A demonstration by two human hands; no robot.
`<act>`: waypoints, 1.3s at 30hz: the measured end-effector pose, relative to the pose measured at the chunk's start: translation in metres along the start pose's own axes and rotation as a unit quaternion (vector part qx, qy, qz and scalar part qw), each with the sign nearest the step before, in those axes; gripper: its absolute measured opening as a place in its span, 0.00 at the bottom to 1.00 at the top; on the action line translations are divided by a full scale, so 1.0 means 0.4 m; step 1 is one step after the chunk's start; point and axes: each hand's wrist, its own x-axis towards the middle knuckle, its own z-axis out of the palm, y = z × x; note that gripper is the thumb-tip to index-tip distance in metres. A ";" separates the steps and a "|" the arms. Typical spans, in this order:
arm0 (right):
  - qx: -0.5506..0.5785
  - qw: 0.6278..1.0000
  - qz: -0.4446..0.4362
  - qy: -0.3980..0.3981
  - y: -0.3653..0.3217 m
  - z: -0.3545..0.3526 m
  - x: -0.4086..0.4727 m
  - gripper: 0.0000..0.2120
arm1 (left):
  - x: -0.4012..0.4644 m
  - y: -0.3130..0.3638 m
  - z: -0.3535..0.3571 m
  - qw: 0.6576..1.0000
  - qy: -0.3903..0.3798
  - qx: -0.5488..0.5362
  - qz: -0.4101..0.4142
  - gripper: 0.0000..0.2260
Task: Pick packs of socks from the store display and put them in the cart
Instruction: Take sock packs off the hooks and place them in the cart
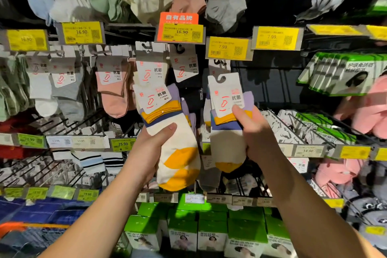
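I see two sock packs off the pegs. The left sock pack (176,142) sits clamped in my left hand (149,151), thumb across its cream front. The right sock pack (228,132) is pinched by my right hand (254,134), thumb on its card. An orange price tag (180,27) hangs above both thumbs.

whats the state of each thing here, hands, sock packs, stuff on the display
left hand: grips the left sock pack, thumb across its front
right hand: grips the right sock pack, thumb on its card
left sock pack: held up in front of the display, tilted
right sock pack: held up, roughly upright, off its hook
pink sock pack: hanging on the display
green boxes: standing in a row on the bottom shelf
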 end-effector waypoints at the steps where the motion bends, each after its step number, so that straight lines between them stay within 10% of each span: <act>1: -0.017 1.000 -0.008 0.012 0.001 -0.008 0.005 0.12 | 0.000 0.004 -0.001 1.000 0.001 -0.005 0.005 0.10; 8: 0.035 0.999 -0.021 -0.027 -0.010 0.002 0.066 0.23 | -0.005 0.018 0.013 0.999 -0.027 -0.027 0.024 0.18; 24: 0.103 0.994 0.038 0.019 -0.013 0.020 0.119 0.09 | -0.004 0.026 0.029 0.998 -0.035 -0.037 0.021 0.18; 39: -0.144 0.983 0.056 0.103 0.026 0.058 0.261 0.19 | 0.007 0.021 0.055 0.999 -0.050 -0.008 0.017 0.18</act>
